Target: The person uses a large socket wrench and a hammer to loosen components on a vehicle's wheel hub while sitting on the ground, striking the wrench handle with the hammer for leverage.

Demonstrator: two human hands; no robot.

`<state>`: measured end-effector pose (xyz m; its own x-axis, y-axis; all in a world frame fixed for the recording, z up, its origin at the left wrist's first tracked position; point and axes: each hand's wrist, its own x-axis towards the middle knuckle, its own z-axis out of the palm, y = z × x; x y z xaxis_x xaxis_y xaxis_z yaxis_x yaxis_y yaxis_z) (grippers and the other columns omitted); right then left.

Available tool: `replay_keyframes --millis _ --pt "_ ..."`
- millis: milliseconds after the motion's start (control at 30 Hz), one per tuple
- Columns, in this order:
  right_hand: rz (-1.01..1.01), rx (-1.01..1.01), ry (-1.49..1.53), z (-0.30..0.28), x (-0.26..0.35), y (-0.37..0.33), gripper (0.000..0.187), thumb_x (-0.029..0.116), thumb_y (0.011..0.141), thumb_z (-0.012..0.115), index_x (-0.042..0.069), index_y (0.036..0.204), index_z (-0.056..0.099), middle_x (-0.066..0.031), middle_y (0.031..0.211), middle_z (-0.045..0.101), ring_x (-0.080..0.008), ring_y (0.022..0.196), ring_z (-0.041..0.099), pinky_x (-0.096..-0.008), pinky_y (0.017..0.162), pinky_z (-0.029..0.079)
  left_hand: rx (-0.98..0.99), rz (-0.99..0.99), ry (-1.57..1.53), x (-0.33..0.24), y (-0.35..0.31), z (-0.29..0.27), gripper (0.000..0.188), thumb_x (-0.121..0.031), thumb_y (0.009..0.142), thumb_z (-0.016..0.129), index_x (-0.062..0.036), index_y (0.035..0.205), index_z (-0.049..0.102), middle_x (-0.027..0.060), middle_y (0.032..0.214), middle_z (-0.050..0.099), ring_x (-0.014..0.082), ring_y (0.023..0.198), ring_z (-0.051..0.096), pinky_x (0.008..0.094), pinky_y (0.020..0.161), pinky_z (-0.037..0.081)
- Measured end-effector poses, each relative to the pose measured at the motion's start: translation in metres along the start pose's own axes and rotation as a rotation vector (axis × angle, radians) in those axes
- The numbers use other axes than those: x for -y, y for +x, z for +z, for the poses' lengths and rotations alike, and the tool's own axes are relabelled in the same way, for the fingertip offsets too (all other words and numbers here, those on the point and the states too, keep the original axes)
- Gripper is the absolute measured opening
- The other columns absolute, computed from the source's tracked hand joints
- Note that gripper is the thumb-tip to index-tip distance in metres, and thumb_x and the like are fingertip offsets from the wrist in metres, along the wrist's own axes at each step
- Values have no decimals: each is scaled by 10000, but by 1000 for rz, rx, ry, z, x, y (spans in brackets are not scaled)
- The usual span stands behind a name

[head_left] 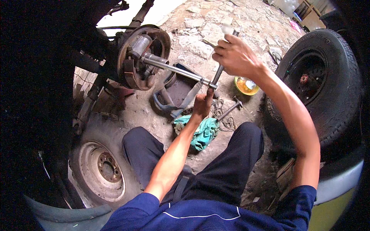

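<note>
A long chrome socket extension (175, 69) runs from the hub (140, 46) of a brake assembly to a dark crossbar handle (219, 72). My right hand (236, 54) is closed around the upper part of that handle. Just below the joint, my left hand (202, 104) grips the handle's lower end, thumb uppermost. The rusty brake backing plate (165, 43), with curved brake shoes (131, 73), stands exposed at the upper left. The socket's end on the hub is partly hidden by its own barrel.
A mounted tyre (331, 77) stands at the right; a wheel with a pale rim (86, 163) is at lower left. On the ground lie a tool bag (181, 90), a teal cloth (202, 134), a hammer (229, 110) and a yellow-green bowl (246, 91) of orange liquid.
</note>
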<state>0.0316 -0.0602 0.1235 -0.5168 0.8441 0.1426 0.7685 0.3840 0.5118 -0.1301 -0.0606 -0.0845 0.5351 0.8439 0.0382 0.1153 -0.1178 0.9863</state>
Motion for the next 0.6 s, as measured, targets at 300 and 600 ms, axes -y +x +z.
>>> replay_keyframes --millis 300,600 --pt "1454 -861 1581 -13 27 29 657 449 874 579 -46 1262 389 -217 1045 538 -246 841 553 -359 731 424 41 1 63 14 8 2 855 -756 865 313 26 523 354 99 462 267 162 486 292 421 482 259" --pt "1903 -717 1054 -18 7 68 608 533 855 516 -44 877 704 -271 890 667 -411 909 635 -446 839 468 254 -159 -64 21 15 -9 752 -792 835 306 -102 538 280 -29 494 278 101 484 292 326 458 218"
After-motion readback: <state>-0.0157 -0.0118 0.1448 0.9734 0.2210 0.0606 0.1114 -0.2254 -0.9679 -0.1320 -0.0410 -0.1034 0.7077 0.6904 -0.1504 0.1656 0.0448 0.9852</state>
